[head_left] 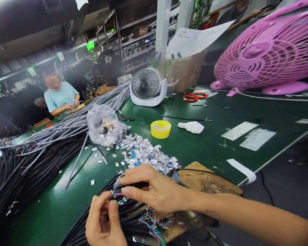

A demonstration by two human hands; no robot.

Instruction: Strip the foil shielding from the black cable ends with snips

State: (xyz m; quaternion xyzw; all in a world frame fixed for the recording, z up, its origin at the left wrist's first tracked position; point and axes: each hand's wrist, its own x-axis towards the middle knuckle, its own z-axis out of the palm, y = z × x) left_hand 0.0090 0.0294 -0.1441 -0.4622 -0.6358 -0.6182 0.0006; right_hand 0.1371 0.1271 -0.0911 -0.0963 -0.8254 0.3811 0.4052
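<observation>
Between my two hands is the end of a cable with thin coloured wires (pixel 118 194) fanned out in pink, blue and other colours. My left hand (pixel 104 218) pinches at the wires from below, thumb and forefinger close together. From the right, my right hand (pixel 154 188) reaches over and closes thumb and forefinger on the same cable end. Something grey covers or lies at its forefinger tip; I cannot tell which. Under my hands run black cables (pixel 79 223), and stripped coloured wire ends (pixel 155 222) stick out beside a worn wooden board (pixel 207 181).
Silvery foil scraps (pixel 149 153) lie beyond my hands, by a plastic bag (pixel 102 126) and yellow dish (pixel 161 130). Grey cables (pixel 74 119) spread leftward. A small fan (pixel 147 87), red-handled scissors (pixel 195 96) and a pink fan (pixel 267 51) stand farther back. Another person (pixel 61 94) works opposite.
</observation>
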